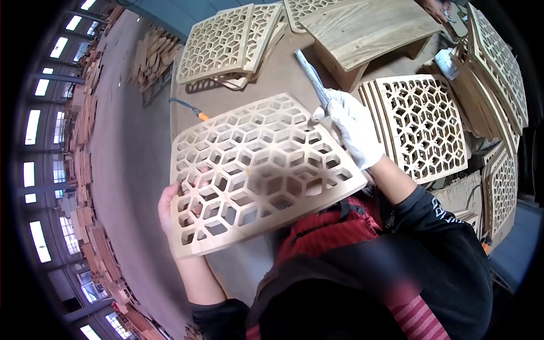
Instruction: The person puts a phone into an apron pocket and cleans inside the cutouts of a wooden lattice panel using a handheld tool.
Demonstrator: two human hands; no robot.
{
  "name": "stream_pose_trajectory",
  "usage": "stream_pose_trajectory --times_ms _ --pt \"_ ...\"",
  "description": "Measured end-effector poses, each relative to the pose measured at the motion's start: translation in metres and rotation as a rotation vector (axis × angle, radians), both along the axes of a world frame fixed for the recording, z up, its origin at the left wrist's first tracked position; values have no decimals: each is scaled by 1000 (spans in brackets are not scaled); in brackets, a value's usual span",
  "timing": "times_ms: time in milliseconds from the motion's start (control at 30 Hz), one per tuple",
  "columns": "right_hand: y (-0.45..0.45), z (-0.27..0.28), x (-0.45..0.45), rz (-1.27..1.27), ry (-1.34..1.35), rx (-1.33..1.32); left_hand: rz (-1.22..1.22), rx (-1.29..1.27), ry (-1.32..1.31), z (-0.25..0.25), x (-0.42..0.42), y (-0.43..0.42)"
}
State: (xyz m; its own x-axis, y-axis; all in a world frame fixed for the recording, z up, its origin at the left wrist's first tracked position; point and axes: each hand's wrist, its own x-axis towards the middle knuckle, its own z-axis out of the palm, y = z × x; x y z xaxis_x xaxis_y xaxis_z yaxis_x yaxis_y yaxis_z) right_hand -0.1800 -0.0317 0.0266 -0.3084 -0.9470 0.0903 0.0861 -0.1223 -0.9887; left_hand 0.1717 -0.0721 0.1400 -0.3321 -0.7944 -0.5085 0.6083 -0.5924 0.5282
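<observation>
A pale wooden lattice panel (243, 164), cut through with a diamond and hexagon pattern, is held tilted in front of my body. My left hand (168, 207) is bare and grips the panel's left edge, with some fingers showing through the openings behind it. In a white glove, my right hand (354, 127) is closed around a slim grey stick-like tool (310, 76) whose far end points up and left. That hand is beside the panel's right edge; whether it also touches the panel I cannot tell.
Several similar panels are stacked on the workbench (277, 71): a left stack (218, 42), a right stack (422, 124) and a leaning stack (498, 62). A wooden stand (368, 31) is at the back. An orange-tipped hose (201, 115) lies at left. Another person's hand (435, 8) shows top right.
</observation>
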Motion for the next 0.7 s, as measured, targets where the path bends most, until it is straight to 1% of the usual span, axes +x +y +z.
stream_pose_trajectory --times_ms 33,100,133,167,233,267,300,367,400,500,533,633,667,700 --pt "-2 5 7 -15 -363 71 18 8 28 2 -1 2" --pt "-5 -1 1 -23 -272 30 1 -21 15 0 -6 3" --pt "-7 -4 -3 -28 -227 10 78 -23 -95 0 -12 4" --pt "-10 -11 -8 4 -237 35 23 -22 -10 -1 -8 3" --pt "-20 -19 -7 -14 -280 3 -91 -19 159 -6 -3 0" --pt "-21 -21 -6 -21 -319 -49 18 -22 27 -8 -6 2" --pt "-22 -17 -4 -26 -358 -98 16 -24 56 -7 -8 2" --pt "-25 -11 -4 -21 -410 -104 12 -25 112 -5 -9 3" --pt "-26 -8 -3 -19 -437 -106 -147 -88 267 -9 -2 -2" --pt "-27 4 2 -8 -563 -113 40 -64 -34 -12 -1 2" --pt "-27 12 2 17 -622 -140 39 -59 -30 -9 -5 4" --pt "-25 22 1 27 -632 -80 16 -49 13 1 -13 9" --pt "-26 21 -1 100 -667 -144 -3 -52 47 -1 -10 9" --pt "-26 20 -1 88 -623 -146 -15 -54 70 -2 -9 9"
